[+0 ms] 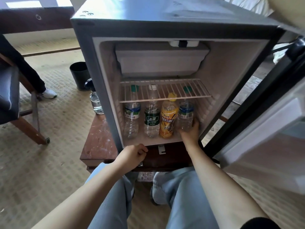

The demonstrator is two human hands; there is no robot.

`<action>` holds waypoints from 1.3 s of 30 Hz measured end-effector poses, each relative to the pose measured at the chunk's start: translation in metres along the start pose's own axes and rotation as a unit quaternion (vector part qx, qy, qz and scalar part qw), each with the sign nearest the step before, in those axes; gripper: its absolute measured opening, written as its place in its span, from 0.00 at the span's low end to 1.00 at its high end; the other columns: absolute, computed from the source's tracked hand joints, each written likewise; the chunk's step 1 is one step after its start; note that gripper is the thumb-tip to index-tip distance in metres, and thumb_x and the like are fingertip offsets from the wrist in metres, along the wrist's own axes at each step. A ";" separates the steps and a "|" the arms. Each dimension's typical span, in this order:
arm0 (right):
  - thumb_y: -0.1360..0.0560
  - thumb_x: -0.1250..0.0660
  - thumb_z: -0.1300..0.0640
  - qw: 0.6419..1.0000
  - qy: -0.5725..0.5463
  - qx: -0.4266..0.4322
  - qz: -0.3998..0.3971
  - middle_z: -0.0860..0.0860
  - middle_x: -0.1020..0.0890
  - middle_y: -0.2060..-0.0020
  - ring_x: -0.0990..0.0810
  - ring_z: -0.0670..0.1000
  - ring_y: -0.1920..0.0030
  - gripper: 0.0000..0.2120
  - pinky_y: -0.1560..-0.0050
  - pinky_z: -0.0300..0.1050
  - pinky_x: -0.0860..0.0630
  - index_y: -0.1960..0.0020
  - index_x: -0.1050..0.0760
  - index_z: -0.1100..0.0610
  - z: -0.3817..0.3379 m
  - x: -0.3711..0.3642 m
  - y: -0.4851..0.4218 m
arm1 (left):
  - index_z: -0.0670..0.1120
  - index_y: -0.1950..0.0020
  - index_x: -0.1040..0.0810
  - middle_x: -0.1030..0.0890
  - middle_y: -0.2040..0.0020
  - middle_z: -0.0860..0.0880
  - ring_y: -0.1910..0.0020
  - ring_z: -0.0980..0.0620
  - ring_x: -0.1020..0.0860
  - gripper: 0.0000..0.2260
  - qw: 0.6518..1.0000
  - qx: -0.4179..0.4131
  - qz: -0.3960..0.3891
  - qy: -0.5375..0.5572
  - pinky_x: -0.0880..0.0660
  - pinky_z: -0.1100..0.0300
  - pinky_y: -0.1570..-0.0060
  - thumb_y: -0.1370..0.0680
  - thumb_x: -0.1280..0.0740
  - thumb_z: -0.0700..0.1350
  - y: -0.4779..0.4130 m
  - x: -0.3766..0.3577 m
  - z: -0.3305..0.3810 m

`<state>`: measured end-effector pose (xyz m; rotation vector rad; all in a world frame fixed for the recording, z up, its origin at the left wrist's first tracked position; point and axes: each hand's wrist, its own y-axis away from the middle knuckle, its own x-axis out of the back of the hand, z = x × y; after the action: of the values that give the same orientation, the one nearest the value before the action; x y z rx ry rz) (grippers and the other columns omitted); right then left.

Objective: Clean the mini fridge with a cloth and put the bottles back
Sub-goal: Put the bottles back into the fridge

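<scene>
the water bottle point(186, 113) stands on the fridge point(231, 71) floor, right hand point(190, 131) wrapped round its base, tea bottle point(168, 120) just left of the grip. restocking seems nearly done; next, release without tipping. left hand point(134, 154) curled, holding nothing.

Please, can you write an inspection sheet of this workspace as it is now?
Surface: brown low table carries the open mini fridge.
Job's things: four bottles stand under the wire shelf; cloth not seen.
Clutter: spray bottle left of the fridge.
Hands: right hand grips the rightmost bottle; left hand curled, holding nothing seen.
Cables: nothing seen.
Surroundings: carpet, black bin, chair, another person's leg.
</scene>
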<state>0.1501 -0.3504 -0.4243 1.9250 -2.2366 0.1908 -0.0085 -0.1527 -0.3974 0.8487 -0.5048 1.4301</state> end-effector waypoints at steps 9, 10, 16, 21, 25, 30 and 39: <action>0.27 0.30 0.58 0.983 0.148 0.099 0.051 0.57 0.23 0.42 0.24 0.57 0.42 0.19 0.45 0.44 0.30 0.38 0.30 0.61 -0.006 0.013 0.046 | 0.47 0.40 0.22 0.18 0.49 0.50 0.52 0.53 0.21 0.11 0.999 -0.016 0.025 0.011 0.27 0.64 0.51 0.22 0.36 0.43 0.019 0.010 0.014; 0.27 0.30 0.58 0.980 0.162 0.111 0.039 0.56 0.23 0.44 0.24 0.57 0.43 0.18 0.46 0.45 0.29 0.40 0.29 0.60 -0.008 0.013 0.047 | 0.47 0.40 0.21 0.18 0.49 0.50 0.51 0.53 0.21 0.11 0.999 -0.017 0.031 0.011 0.26 0.64 0.50 0.22 0.35 0.43 0.023 0.012 0.015; 0.26 0.33 0.61 0.976 0.207 0.071 0.006 0.57 0.21 0.44 0.23 0.59 0.45 0.14 0.51 0.46 0.29 0.41 0.27 0.59 -0.022 0.010 0.039 | 0.47 0.42 0.21 0.18 0.51 0.50 0.54 0.54 0.21 0.11 0.998 -0.011 0.059 0.025 0.27 0.65 0.50 0.23 0.35 0.43 0.049 0.024 0.005; 0.27 0.30 0.61 0.965 0.241 0.026 -0.097 0.54 0.20 0.46 0.22 0.58 0.44 0.17 0.53 0.42 0.32 0.39 0.27 0.61 -0.024 0.012 0.001 | 0.47 0.43 0.20 0.17 0.52 0.51 0.54 0.55 0.21 0.10 0.997 0.016 0.070 0.027 0.28 0.68 0.54 0.23 0.35 0.42 0.044 0.027 -0.012; 0.26 0.29 0.58 0.920 0.344 0.068 -0.172 0.55 0.21 0.46 0.22 0.57 0.44 0.18 0.50 0.41 0.33 0.38 0.26 0.58 -0.026 0.005 -0.029 | 0.47 0.42 0.20 0.18 0.52 0.51 0.55 0.54 0.21 0.11 0.998 0.010 0.053 0.025 0.27 0.66 0.52 0.23 0.36 0.42 0.016 0.019 -0.010; 0.28 0.29 0.65 0.888 0.349 0.107 -0.279 0.60 0.21 0.41 0.24 0.57 0.39 0.18 0.44 0.35 0.36 0.39 0.24 0.65 -0.033 -0.020 -0.055 | 0.48 0.40 0.21 0.17 0.49 0.51 0.51 0.52 0.20 0.13 0.999 -0.024 0.021 0.006 0.26 0.62 0.50 0.23 0.37 0.42 -0.027 0.003 0.003; 0.29 0.28 0.61 0.931 0.314 0.014 -0.183 0.58 0.19 0.56 0.19 0.58 0.49 0.07 0.59 0.41 0.32 0.52 0.22 0.59 -0.024 -0.007 -0.036 | 0.47 0.39 0.22 0.17 0.48 0.51 0.49 0.51 0.21 0.13 0.999 -0.044 0.006 0.031 0.25 0.60 0.49 0.23 0.36 0.42 -0.047 -0.009 0.025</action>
<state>0.1878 -0.3435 -0.4033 1.8947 -1.4502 0.6751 0.0412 -0.1746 -0.3985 0.7307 -0.5227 1.4313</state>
